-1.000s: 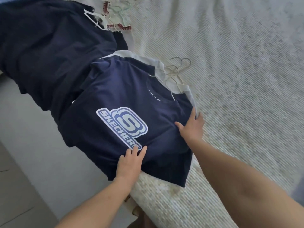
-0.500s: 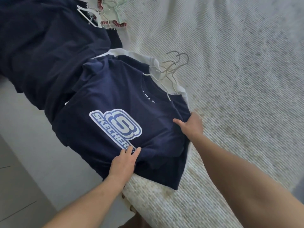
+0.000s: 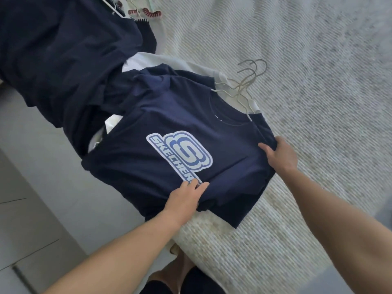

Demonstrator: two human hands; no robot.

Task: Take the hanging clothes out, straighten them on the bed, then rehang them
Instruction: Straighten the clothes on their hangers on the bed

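Your left hand (image 3: 186, 198) grips the navy cotton T-shirt with the blue-and-white Skechers logo (image 3: 169, 153) at its near side, fingers curled onto the cloth just below the logo's last letters, with a fold of fabric bunched under the palm. Your right hand (image 3: 280, 158) pinches the same shirt at its sleeve edge: thumb on top, the other fingers tucked beneath the cloth (their tips are hidden).

The shirt lies face up at the near edge of the bed with the pale ribbed cover (image 3: 307, 102), its lower part hanging over that edge toward the floor, its collar pointing to the middle of the bed. A thin light wire hanger (image 3: 246, 107) sits in the collar. Beyond it a cluster of similar wire hanger hooks (image 3: 252, 68) rests on the cover, overlapping.

Under the shirt a white garment (image 3: 169, 60) shows at the collar side and at the far side. Farther along the same edge a heap of dark navy clothes (image 3: 63, 56) drapes over the side of the bed. At the far end of that heap a pale garment with red stitched trim (image 3: 146, 13) lies against it.

Left of the bed: light floor tiles (image 3: 31, 209).
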